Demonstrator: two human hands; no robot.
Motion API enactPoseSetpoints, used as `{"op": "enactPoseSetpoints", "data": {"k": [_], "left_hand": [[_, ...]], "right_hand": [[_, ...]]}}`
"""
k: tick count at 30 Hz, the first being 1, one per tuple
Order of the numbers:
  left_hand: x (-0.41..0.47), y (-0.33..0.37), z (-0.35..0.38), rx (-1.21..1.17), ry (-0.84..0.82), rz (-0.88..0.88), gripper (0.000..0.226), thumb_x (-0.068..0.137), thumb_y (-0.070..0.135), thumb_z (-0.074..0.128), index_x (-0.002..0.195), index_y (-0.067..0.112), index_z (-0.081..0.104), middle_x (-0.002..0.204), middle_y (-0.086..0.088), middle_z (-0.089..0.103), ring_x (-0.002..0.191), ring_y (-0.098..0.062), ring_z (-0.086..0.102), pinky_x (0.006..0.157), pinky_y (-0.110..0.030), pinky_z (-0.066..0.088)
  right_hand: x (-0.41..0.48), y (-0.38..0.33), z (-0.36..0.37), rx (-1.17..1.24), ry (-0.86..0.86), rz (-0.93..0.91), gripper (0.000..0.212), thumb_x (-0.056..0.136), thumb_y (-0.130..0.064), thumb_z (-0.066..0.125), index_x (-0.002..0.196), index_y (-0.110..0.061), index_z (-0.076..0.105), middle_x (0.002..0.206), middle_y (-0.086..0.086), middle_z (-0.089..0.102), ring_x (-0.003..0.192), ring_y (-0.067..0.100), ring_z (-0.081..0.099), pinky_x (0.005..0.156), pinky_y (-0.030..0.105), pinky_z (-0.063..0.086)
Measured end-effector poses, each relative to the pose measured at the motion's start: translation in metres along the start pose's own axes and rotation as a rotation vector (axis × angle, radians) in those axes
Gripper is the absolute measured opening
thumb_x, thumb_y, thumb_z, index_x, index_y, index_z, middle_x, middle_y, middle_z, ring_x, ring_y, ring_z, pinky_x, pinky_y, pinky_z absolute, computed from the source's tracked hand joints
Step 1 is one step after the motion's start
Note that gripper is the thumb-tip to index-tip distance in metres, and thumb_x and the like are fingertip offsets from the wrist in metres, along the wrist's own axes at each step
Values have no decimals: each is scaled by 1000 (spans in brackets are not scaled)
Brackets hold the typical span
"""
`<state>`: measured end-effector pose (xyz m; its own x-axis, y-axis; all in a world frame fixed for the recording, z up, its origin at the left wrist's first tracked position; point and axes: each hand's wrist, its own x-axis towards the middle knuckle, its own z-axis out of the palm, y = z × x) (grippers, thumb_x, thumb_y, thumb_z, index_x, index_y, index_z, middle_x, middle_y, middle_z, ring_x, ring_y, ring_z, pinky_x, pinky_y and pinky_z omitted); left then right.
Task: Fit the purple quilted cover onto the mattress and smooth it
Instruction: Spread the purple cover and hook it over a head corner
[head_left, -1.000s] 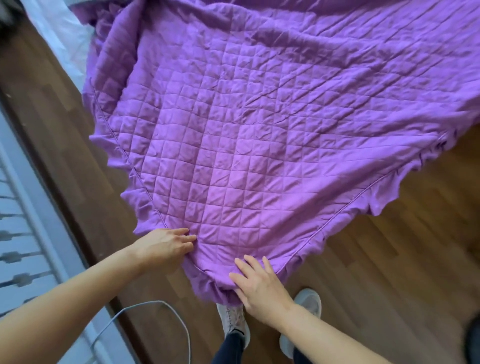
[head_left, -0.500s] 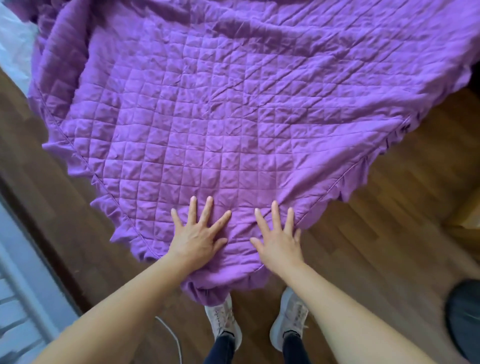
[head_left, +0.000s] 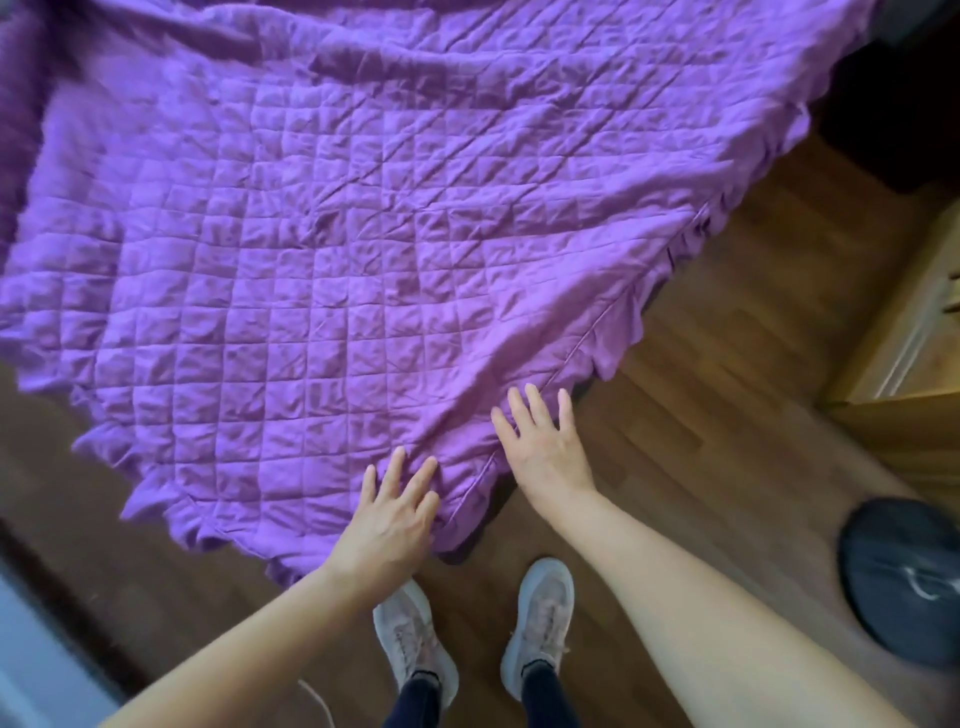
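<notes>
A person's left hand (head_left: 397, 514) lies flat, fingers straight and slightly spread, on the near corner of a purple quilted cover with a ruffled skirt (head_left: 363, 260), while the right hand (head_left: 545, 452), also flat with fingers splayed, presses where the cover's piped seam (head_left: 571, 358) meets the frill. Neither hand grips anything. The cover is spread across the bed and fills most of the view, its corner hanging just in front of the person's pale trainers (head_left: 415, 634) on a brown wooden plank floor (head_left: 701, 415). The mattress itself is hidden beneath the fabric. Diagonal creases run from the near corner towards the far right edge, and the surface remains rumpled.

The padded cloth looks soft and limp, light enough to shift under a flat palm yet thick enough to hold its folds. It appears neither slippery nor fragile, and the stitching should give the skin some purchase. For pulling the corner down, the firmest hold is probably the piped seam or the ruffle just below it; for flattening creases, open palms sweeping outward should serve better than any pinch. A black round object (head_left: 904, 587) sits on the floor to the right.
</notes>
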<state>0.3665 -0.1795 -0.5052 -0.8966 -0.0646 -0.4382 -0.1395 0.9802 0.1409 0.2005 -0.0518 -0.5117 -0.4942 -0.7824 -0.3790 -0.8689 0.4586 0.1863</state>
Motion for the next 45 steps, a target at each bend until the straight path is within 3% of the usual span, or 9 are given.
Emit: {"op": "enactPoseSetpoints", "data": {"k": [6,11,15,24,26,29,32,37,45], "left_hand": [[-17,-11,11,-176,225,137,12,80,35,44,77,26,37,124,-3,62,117,-42,53,78,-59,50],[-30,-9,23,-212,344,128,33,99,43,14,77,28,32,124,0,62,120,-35,50,86,-54,48],[-28,-2,34,-144,377,135,33,99,41,11,78,27,32,119,-1,65,121,-28,42,95,-46,29],[-17,4,-6,-177,266,-15,40,87,54,34,73,23,56,78,7,66,74,-18,66,55,-28,52],[0,-11,-17,-78,364,-77,32,85,45,42,93,19,59,99,-2,67,87,-25,67,69,-35,51],[21,-36,-27,-42,102,-351,65,82,47,57,142,33,34,152,-10,28,136,-43,27,100,-64,27],[9,-41,-4,-105,-30,-497,69,85,63,41,144,50,7,158,-3,-2,141,-42,-1,102,-69,16],[-39,-36,23,-124,-137,-483,65,80,64,31,141,43,27,151,-14,30,133,-51,24,89,-70,34],[-64,-26,-31,-592,-211,-572,59,95,31,47,147,31,21,155,-11,18,139,-30,24,110,-29,19]], "right_hand": [[7,8,-7,58,185,-157,30,75,-11,40,77,-15,69,98,10,67,99,32,60,101,53,36],[-17,4,16,170,253,-296,41,72,-15,42,103,-16,69,116,13,65,107,32,60,99,51,43],[-23,-1,25,205,323,-238,31,77,-9,44,90,-16,70,108,11,69,100,33,64,94,52,47],[-28,-1,32,370,252,-283,25,69,-15,40,76,-15,64,96,12,66,76,29,62,65,35,54],[-22,1,20,446,299,-270,17,63,-11,46,74,-13,58,86,9,62,69,29,58,56,35,48],[2,-5,-8,495,354,-97,43,66,-1,54,107,-12,60,121,18,55,104,38,55,81,42,49],[22,-17,-31,505,80,-130,68,86,-10,49,147,-29,25,156,17,7,139,47,10,109,56,20],[8,-45,-14,412,-219,-213,64,93,-23,43,148,-38,15,157,9,-15,140,45,-14,114,54,-8],[-26,-33,-68,599,-393,-141,53,97,-28,38,147,-37,22,159,7,-2,143,35,5,116,49,11]]}}
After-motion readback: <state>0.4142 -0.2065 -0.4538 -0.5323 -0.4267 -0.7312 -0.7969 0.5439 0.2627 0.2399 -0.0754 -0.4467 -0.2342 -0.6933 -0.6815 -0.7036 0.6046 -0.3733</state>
